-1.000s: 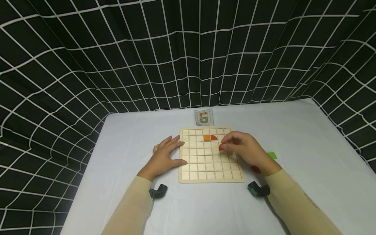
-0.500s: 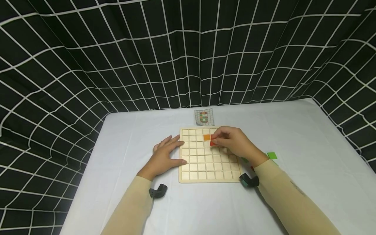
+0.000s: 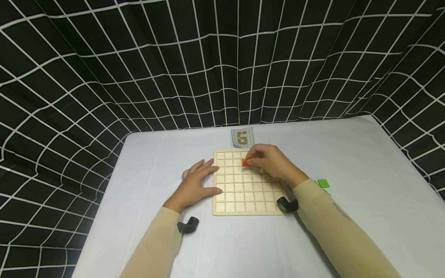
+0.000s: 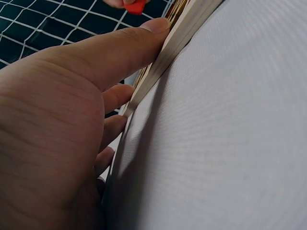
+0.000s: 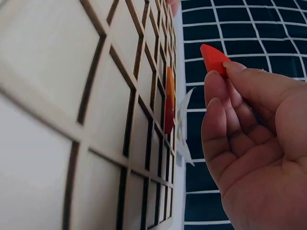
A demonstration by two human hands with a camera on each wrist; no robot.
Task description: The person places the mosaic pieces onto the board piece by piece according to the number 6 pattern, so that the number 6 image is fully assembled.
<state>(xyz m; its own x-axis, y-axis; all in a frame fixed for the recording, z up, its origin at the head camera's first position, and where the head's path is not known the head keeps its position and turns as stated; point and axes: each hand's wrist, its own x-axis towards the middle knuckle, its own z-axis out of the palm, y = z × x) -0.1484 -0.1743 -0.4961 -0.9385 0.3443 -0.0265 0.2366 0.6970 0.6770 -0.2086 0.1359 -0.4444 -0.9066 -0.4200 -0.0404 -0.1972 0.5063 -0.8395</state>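
Note:
A red quarter-round tile (image 5: 213, 60) is pinched between the thumb and fingertips of my right hand (image 3: 269, 160), above the upper part of the wooden grid board (image 3: 236, 199). In the right wrist view, an orange square tile (image 5: 170, 84) and another red tile (image 5: 169, 115) sit side by side in the board's cells; my right hand partly covers them in the head view. My left hand (image 3: 192, 191) rests spread along the board's left edge, its thumb (image 4: 139, 40) and fingertips touching the wooden rim.
Behind the board lies a small pattern card (image 3: 242, 138) with a coloured figure on a grid. Green tiles (image 3: 323, 183) lie on the white table (image 3: 139, 162), right of the board and partly under the right sleeve. A dark curtain (image 3: 222, 77) with white grid lines surrounds the table.
My right hand has moved left and away from me across the board with the red tile, now over the orange and red tiles. The left hand stays in place.

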